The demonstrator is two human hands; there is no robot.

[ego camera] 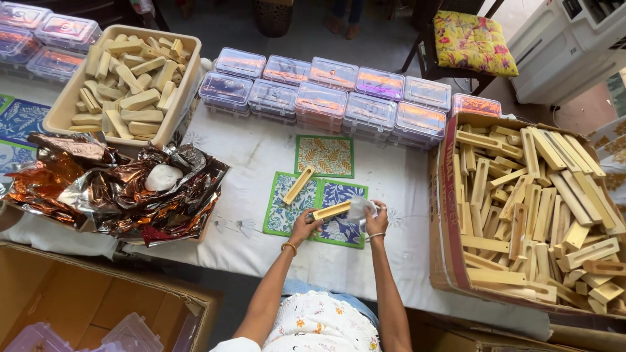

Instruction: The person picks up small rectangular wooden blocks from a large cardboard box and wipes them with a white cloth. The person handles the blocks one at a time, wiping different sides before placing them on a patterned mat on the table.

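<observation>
Holding a slotted wooden block (331, 210) by its near-left end, the left hand (304, 226) has its grip closed on the wood, while the right hand (376, 221) pinches a small crumpled white cloth or wrapper (358, 208) against the block's other end. The block lies between the two grips, its long axis running from the left grip up and rightward to the right grip, slot facing up; both hands touch it, the left carrying it. It hovers over a blue patterned coaster (342, 215), one of three coasters on the counter (254, 153): a green-and-blue one (285, 207) just left of the left grip, a green leafy one (324, 156) beyond both grips. A second wooden block (298, 185) lies loose beyond the left grip, tilted the same way. Well right of the right grip stands one cardboard box (450, 195) heaped with like blocks, too many to count. Far left, beyond the grips, sit one beige tub of wooden bars (124, 81) and a heap of copper foil (117, 189). Farther out, about a dozen clear lidded boxes (326, 94) stand in two rows.
</observation>
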